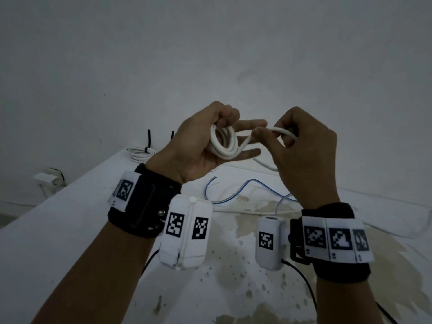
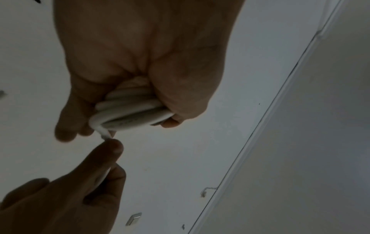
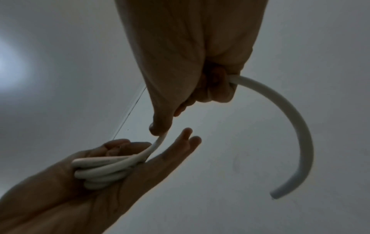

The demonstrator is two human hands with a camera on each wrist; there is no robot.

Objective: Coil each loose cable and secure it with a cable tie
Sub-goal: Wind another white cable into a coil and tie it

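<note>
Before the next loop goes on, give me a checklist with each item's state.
1. Left hand grips the white cable coil: ok.
2. Right hand pinches the free run of the cable: ok.
3. Free cable end hangs clear, unsnagged: ok.
4. Coil loops stacked neatly, not crossed: ok.
5. Cable tie within reach: cannot tell.
6. Blue wire on the table clear of the white cable: cannot tell.

We can't see the white cable (image 1: pixel 223 143) where it runs inside the right hand (image 1: pixel 301 155), under its curled fingers (image 3: pixel 215 88); the left hand's (image 1: pixel 198 146) thumb hides some loops.
</note>
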